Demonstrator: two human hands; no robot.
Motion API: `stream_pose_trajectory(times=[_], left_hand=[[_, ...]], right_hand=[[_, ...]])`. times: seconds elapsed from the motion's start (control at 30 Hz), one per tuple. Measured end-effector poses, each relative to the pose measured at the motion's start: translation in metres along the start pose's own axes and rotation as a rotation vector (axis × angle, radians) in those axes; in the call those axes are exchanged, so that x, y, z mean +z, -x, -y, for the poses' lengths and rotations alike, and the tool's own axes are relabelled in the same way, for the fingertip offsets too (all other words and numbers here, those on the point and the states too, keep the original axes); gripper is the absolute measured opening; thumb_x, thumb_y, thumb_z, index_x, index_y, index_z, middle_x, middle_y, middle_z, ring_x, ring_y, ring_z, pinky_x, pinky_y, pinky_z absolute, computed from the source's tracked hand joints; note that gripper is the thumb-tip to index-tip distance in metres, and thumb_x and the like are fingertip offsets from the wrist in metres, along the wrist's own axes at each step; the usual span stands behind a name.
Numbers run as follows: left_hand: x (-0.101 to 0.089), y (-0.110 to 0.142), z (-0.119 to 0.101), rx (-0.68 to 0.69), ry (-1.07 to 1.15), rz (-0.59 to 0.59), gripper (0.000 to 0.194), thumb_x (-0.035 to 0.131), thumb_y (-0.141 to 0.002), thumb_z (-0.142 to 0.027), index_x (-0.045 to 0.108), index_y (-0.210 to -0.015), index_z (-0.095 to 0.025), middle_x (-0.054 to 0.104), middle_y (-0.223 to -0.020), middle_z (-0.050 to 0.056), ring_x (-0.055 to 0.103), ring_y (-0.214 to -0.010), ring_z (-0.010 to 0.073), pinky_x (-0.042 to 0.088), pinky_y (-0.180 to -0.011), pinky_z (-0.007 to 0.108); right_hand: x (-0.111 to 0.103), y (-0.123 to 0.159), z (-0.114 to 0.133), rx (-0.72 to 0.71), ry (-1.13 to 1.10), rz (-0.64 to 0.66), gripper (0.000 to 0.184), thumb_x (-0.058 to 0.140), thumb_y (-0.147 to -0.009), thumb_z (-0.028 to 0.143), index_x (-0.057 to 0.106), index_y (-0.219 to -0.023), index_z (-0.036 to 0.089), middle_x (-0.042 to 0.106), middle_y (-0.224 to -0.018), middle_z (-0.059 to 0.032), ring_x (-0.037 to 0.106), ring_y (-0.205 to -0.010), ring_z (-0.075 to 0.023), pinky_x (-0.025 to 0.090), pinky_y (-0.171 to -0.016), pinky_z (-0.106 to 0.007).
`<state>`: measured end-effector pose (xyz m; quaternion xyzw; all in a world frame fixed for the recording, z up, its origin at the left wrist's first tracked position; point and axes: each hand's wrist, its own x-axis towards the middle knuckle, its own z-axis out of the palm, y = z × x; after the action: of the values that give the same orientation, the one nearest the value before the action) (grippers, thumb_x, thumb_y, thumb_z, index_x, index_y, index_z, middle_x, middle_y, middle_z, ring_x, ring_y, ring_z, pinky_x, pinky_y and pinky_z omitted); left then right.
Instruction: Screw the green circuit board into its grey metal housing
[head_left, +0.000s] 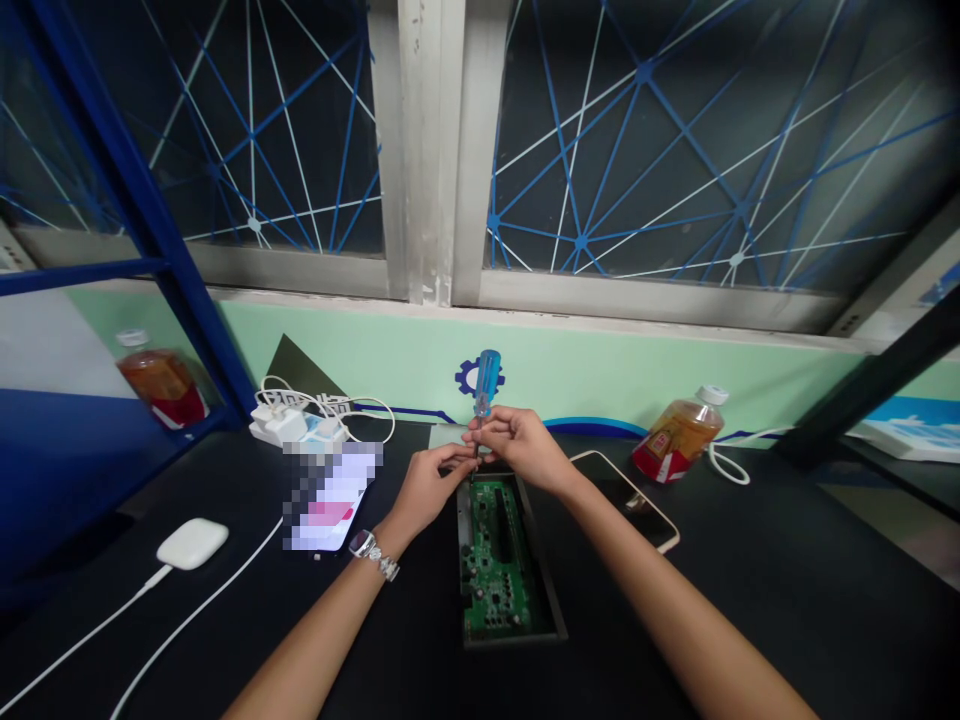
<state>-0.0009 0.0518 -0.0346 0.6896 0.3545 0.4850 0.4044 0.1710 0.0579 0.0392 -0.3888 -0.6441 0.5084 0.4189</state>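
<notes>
A screwdriver (487,378) with a blue see-through handle stands nearly upright over the far end of a green circuit board (495,560). The board lies in a dark, shallow rectangular case (551,600). My right hand (525,445) is closed, its fingers pinching the screwdriver's shaft just below the handle. Lower down, my left hand (431,485) pinches around the shaft near its tip, above the case's far left corner. Its fingertips partly hide the tip, and whether a screw sits there I cannot tell.
Left of the case lie a lit phone (337,500), a white charging puck (193,544) with its cable and a power strip (296,425) with plugs. To the right are another phone (622,495) and a drink bottle (679,435). Windows rise behind the black desk.
</notes>
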Motion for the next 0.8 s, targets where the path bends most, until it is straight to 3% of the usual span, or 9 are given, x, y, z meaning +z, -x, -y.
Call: stream_pose_trajectory(times=[0.17, 0.33, 0.53, 0.67, 0.8], left_hand=[[0.007, -0.004, 0.002, 0.025, -0.024, -0.027, 0.022, 0.064, -0.086, -0.032, 0.071, -0.095, -0.013, 0.076, -0.092, 0.008, 0.071, -0.083, 0.0215, 0.054, -0.079, 0.03], [0.015, -0.006, 0.005, 0.014, -0.032, -0.036, 0.022, 0.064, -0.086, -0.033, 0.072, -0.088, -0.012, 0.075, -0.082, 0.007, 0.07, -0.077, 0.0222, 0.054, -0.072, 0.029], [0.012, -0.005, 0.002, -0.017, 0.062, 0.019, 0.025, 0.065, -0.085, -0.034, 0.073, -0.095, -0.012, 0.076, -0.092, 0.01, 0.071, -0.086, 0.0235, 0.056, -0.08, 0.032], [0.003, -0.001, 0.002, -0.025, 0.059, 0.012, 0.027, 0.065, -0.085, -0.034, 0.072, -0.102, -0.014, 0.075, -0.099, 0.011, 0.071, -0.092, 0.0236, 0.055, -0.086, 0.035], [-0.001, 0.0, -0.001, 0.0, -0.021, -0.027, 0.024, 0.065, -0.085, -0.033, 0.072, -0.098, -0.014, 0.076, -0.096, 0.01, 0.071, -0.085, 0.0225, 0.056, -0.083, 0.034]], right_hand=[[0.004, 0.005, 0.004, -0.072, 0.172, 0.058, 0.028, 0.061, -0.086, 0.036, 0.065, -0.104, 0.015, 0.072, -0.098, -0.0083, 0.067, -0.075, -0.016, 0.054, -0.06, -0.025], [0.009, 0.005, 0.0, -0.233, 0.448, -0.123, 0.018, 0.067, -0.081, 0.032, 0.071, -0.09, 0.017, 0.07, -0.084, -0.0051, 0.066, -0.079, -0.0189, 0.053, -0.067, -0.028], [0.005, 0.0, -0.009, -0.161, 0.304, -0.196, 0.019, 0.071, -0.077, 0.034, 0.066, -0.083, 0.017, 0.07, -0.071, -0.0035, 0.067, -0.067, -0.0183, 0.054, -0.066, -0.029], [0.003, -0.001, -0.009, -0.107, 0.118, -0.112, 0.026, 0.073, -0.075, 0.039, 0.065, -0.084, 0.016, 0.071, -0.077, -0.005, 0.067, -0.068, -0.0179, 0.056, -0.063, -0.029], [0.006, 0.002, -0.001, -0.059, 0.048, -0.001, 0.029, 0.067, -0.081, 0.039, 0.066, -0.097, 0.015, 0.072, -0.089, -0.0079, 0.069, -0.079, -0.0192, 0.056, -0.061, -0.026]])
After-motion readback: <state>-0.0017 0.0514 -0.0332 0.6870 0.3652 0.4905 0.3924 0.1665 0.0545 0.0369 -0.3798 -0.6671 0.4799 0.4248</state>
